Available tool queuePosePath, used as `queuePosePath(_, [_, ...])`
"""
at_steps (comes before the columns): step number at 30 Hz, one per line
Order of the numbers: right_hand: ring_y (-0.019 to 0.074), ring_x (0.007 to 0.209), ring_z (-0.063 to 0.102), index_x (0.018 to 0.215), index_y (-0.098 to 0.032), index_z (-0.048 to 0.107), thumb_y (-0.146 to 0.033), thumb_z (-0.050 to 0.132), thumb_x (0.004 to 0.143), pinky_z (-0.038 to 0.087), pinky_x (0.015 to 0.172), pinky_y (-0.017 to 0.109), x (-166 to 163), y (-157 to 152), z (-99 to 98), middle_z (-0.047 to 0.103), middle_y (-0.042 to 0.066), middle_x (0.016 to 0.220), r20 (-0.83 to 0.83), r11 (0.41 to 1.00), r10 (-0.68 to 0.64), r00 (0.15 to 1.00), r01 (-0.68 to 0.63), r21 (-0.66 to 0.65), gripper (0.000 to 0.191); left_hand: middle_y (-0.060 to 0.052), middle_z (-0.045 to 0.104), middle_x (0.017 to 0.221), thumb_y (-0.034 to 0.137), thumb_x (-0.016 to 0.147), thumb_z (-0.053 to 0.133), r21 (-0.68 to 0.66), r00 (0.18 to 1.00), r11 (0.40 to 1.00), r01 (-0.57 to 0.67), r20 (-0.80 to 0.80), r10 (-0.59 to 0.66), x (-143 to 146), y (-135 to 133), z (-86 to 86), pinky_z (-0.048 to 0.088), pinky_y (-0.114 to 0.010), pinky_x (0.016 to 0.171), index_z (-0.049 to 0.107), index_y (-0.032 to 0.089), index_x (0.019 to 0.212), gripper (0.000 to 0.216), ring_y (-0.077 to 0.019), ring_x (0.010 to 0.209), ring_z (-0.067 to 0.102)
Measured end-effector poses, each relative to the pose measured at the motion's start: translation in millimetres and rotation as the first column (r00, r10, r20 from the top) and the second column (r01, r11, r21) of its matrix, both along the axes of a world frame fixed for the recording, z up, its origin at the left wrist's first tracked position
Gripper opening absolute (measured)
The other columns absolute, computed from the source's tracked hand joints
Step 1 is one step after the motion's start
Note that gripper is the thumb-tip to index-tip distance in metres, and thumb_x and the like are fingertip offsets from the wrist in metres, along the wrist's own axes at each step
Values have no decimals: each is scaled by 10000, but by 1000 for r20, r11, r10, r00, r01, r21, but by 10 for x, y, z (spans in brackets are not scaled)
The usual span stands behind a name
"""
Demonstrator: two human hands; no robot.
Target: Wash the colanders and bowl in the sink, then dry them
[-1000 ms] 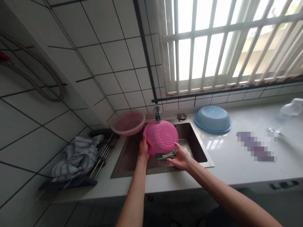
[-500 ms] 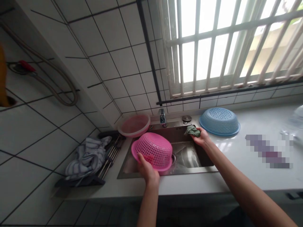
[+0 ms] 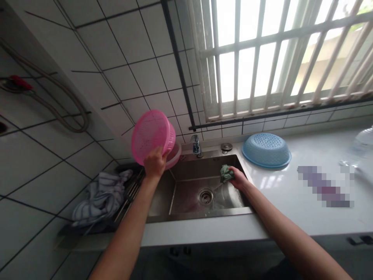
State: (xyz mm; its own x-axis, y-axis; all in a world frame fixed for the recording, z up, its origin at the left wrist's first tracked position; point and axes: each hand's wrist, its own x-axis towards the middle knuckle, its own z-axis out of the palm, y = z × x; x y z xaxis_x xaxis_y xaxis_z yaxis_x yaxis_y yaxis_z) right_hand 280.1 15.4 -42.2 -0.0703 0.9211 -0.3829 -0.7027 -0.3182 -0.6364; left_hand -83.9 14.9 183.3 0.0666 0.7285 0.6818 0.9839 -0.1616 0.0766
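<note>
Gripped by its rim, a bright pink colander is tilted up in my left hand, above the sink's left back corner. Behind and below it, partly covered, sits a pale pink basin. My right hand is closed on a crumpled green cloth over the right part of the steel sink. The drain shows in the sink's floor. At the back edge stands the chrome faucet.
An upside-down blue colander rests on the counter right of the sink, with a blurred-out patch and a clear plastic item farther right. A striped towel lies over a dark rack at left. A barred window is behind.
My left hand has lifted the pink colander up and left from over the sink, turning its opening toward me. My right hand has lowered the green cloth slightly, moving left.
</note>
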Motion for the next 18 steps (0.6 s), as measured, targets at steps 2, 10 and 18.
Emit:
queuePosePath(2, [152, 565, 612, 833, -206, 637, -274, 708, 783, 509, 552, 255, -4, 4, -24, 674, 0, 692, 45, 999, -3, 999, 1, 37, 110, -148, 763, 981, 690, 1063, 430, -236, 987, 970, -54, -159, 16, -109, 258, -76, 476, -350, 805, 731, 200, 1026, 577, -319, 952, 714])
queuePosePath(10, [153, 606, 624, 843, -205, 624, -317, 700, 809, 508, 587, 252, -42, 13, 50, 687, 15, 729, 141, 996, 51, 989, -61, 69, 139, -228, 775, 1174, 754, 915, 675, -524, 923, 830, -191, -383, -29, -281, 648, -502, 529, -458, 915, 761, 160, 1209, 669, -435, 1099, 720])
queuePosePath(18, [172, 651, 618, 826, -193, 656, -517, 721, 857, 483, 607, 269, -59, -140, 245, 690, 36, 744, 525, 982, 7, 851, -105, 157, 332, -177, 531, 1578, 469, 978, 704, -127, 985, 988, 83, -138, -101, 290, 261, -661, 440, -529, 1163, 564, 254, 1539, 617, -401, 1386, 533])
